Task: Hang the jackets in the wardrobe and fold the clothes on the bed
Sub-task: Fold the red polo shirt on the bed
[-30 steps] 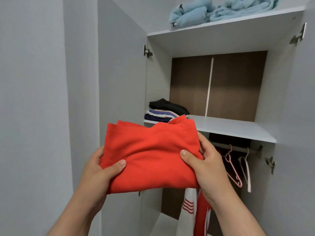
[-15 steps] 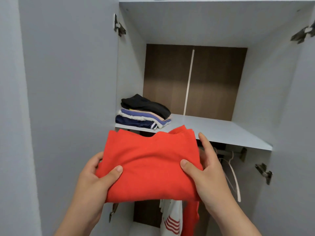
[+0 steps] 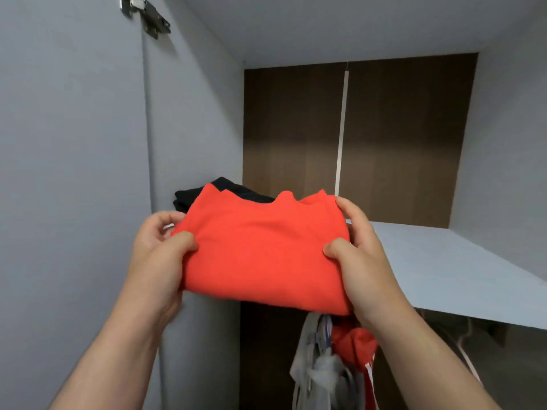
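Observation:
A folded orange-red garment [image 3: 263, 250] is held level in front of the wardrobe shelf [image 3: 444, 267]. My left hand [image 3: 157, 255] grips its left edge, thumb on top. My right hand [image 3: 358, 250] grips the right edge the same way. Behind the garment, at the shelf's left end, lies a stack of folded clothes with a black piece [image 3: 192, 195] on top; most of the stack is hidden. Below the shelf hang a white jacket [image 3: 313, 368] and a red jacket [image 3: 358, 347].
The open wardrobe door [image 3: 74, 173] stands at the left with a metal hinge [image 3: 148, 16] near its top. The brown back panel [image 3: 384, 137] closes the compartment. The shelf's right part is bare. A hanger [image 3: 464, 350] shows under the shelf at right.
The garment has moved up and forward toward the shelf, now covering most of the folded stack. The view has closed in on the compartment; both hands keep their grip.

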